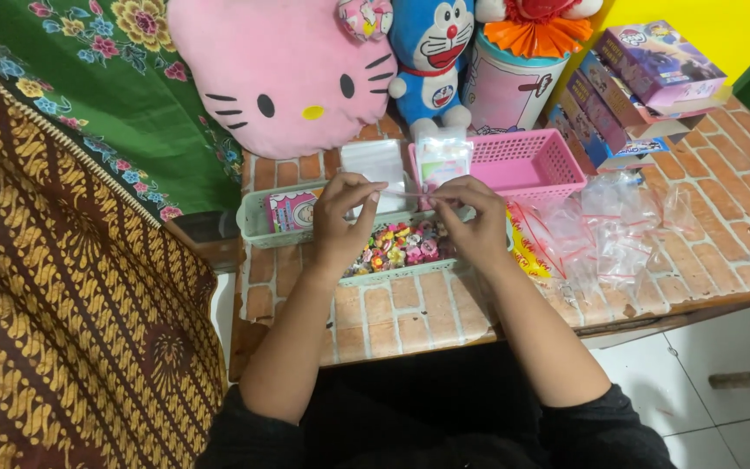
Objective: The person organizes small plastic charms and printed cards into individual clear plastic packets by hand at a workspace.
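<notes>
My left hand [343, 219] and my right hand [470, 219] are raised together over a pale green basket [258, 227]. Both pinch the edges of a small clear plastic bag [405, 198] stretched between the fingertips. Under the hands the basket holds several small colourful pieces [397, 243] and a pink packet [291, 208]. Behind the hands stands a pink basket [538, 161] with small clear packets [443, 156] upright in its left end.
Loose clear plastic bags [618, 230] lie on the brick-patterned table [410, 308] at the right. A pink cat plush [279, 69], a blue cat plush [434, 52], a round tin [505, 87] and stacked toy boxes [635, 78] line the back. Patterned cloth [62, 287] hangs left.
</notes>
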